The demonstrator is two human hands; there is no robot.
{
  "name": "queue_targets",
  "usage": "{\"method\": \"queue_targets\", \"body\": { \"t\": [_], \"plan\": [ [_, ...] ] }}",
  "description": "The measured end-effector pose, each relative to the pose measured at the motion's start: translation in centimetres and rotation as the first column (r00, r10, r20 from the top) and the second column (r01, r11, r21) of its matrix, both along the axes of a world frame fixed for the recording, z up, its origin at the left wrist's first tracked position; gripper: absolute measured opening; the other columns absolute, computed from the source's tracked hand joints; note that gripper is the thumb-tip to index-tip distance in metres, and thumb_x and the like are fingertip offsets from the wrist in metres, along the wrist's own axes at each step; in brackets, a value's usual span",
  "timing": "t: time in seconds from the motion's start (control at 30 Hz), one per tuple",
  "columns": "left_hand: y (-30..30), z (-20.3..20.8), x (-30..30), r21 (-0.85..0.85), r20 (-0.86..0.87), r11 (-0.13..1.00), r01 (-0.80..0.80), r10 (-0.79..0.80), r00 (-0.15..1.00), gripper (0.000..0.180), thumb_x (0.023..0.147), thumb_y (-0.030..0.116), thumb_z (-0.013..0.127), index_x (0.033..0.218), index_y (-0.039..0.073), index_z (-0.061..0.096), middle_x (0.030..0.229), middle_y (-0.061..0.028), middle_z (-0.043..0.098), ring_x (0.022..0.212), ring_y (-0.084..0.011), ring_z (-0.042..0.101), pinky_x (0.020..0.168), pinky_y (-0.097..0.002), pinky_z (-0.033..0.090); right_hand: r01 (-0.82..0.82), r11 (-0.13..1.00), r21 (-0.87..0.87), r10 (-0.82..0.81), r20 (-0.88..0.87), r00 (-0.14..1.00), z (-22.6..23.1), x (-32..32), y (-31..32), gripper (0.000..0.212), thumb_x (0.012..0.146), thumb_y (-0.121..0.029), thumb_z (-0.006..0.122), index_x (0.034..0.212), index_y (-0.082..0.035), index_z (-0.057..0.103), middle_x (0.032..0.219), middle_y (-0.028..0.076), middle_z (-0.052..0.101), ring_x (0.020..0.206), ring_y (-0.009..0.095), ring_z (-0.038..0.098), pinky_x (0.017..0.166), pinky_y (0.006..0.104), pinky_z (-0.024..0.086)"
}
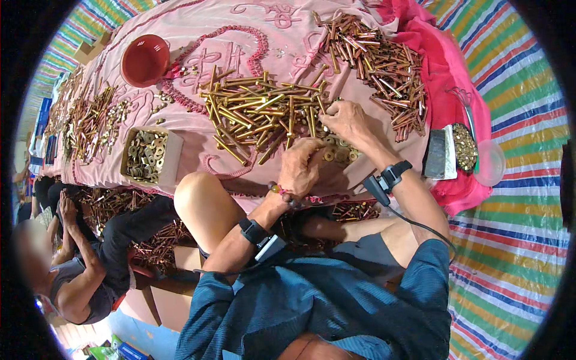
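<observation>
My left hand (pixel 300 168) is closed, fingers curled together at the near edge of a heap of long brass-coloured bolts (pixel 258 111). What it holds, if anything, is hidden. Just to its right and farther out, my right hand (pixel 347 122) pinches with thumb and forefinger at the heap's right side. Bolt ends lie right by its fingertips, and I cannot tell whether one is gripped. Beneath my right wrist, between the hands, sits a small pile of flat brass-coloured washers (pixel 341 152).
A pink cloth (pixel 198 144) covers the worktable. Copper-toned metal tubes (pixel 384 72) are heaped far right. On the left stand a washer-filled box (pixel 171 153) and a red bowl (pixel 146 60). A clear tub (pixel 491 162) stands at right. Another person (pixel 78 264) sits at left.
</observation>
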State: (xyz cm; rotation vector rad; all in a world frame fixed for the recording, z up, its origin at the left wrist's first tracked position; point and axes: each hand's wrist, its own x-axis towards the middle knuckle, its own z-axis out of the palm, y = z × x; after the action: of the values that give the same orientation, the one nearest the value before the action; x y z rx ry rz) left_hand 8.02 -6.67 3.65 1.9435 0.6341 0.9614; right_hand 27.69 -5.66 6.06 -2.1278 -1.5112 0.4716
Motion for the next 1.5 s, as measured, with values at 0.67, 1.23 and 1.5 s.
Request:
{"method": "queue_targets", "body": {
  "t": [0.67, 1.23, 1.5],
  "plan": [
    [-1.8, -0.8, -1.8, -0.024, -0.036, 0.999, 0.035, -0.036, 0.999, 0.046, 0.077, -0.005, 0.059, 0.122, 0.0, 0.058, 0.1, -0.0249, 0.062, 0.088, -0.0432, 0.065, 0.072, -0.0437, 0.053, -0.081, 0.99, -0.113, 0.018, -0.472, 0.881, 4.0, 5.3, -7.6, 0.023, 0.093, -0.025, 0.067, 0.103, -0.004, 0.072, 0.071, -0.002, 0.063, 0.058, 0.005, 0.057, 0.047, 0.0213, 0.042],
    [-3.0, -1.8, -1.4, -0.27, -0.008, 0.955, -0.12, 0.122, 0.992, 0.019, 0.095, 0.011, 0.062, 0.113, 0.003, 0.066, 0.06, -0.0085, 0.058, 0.053, -0.0194, 0.061, 0.053, -0.0337, 0.048, -0.415, 0.909, 0.037, 0.409, 0.116, 0.905, -1.4, 0.0, -7.5, 0.029, 0.077, -0.016, 0.08, 0.104, -0.013, 0.069, 0.088, 0.013, 0.059, 0.079, 0.035, 0.064, 0.069, 0.0423, 0.053],
    [-2.9, -2.3, -1.0, -0.32, -0.017, 0.943, -0.094, 0.094, 0.995, 0.014, 0.095, 0.01, 0.063, 0.106, 0.002, 0.066, 0.063, -0.0092, 0.06, 0.054, -0.0181, 0.061, 0.053, -0.0337, 0.048, -0.451, 0.889, 0.083, 0.441, 0.115, 0.89, -1.0, 0.0, -7.0, 0.017, 0.082, -0.015, 0.075, 0.091, -0.006, 0.065, 0.086, 0.015, 0.065, 0.079, 0.037, 0.065, 0.068, 0.0448, 0.053]
  ]
}}
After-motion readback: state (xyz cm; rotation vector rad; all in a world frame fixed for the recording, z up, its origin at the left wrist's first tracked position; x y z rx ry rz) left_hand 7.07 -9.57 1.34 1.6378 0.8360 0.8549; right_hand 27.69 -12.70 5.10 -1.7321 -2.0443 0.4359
